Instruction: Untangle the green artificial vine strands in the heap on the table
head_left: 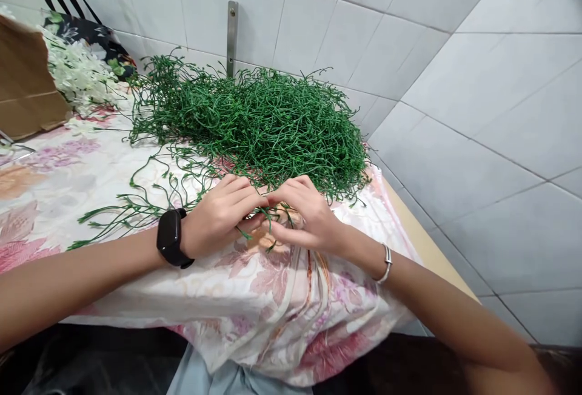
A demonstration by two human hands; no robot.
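Note:
My left hand [227,213], with a black watch [170,237] at its wrist, is closed around a green artificial flower stem [245,234]. Its fingertips meet those of my right hand [302,213], which pinches at the same thin stem. A thin bracelet [387,263] circles my right wrist. Just beyond both hands lies a big tangled heap of green artificial stems [268,122]. A smaller spread of loose stems [131,210] lies left of my hands and partly behind the left one. Fingers hide part of the held stem.
A floral tablecloth [50,182] covers the table and hangs over its front edge. White artificial flowers [82,70] lie at the far left beside a torn cardboard box [30,79] and a dark floral bag [104,40]. A tiled wall [364,37] bounds the back and right.

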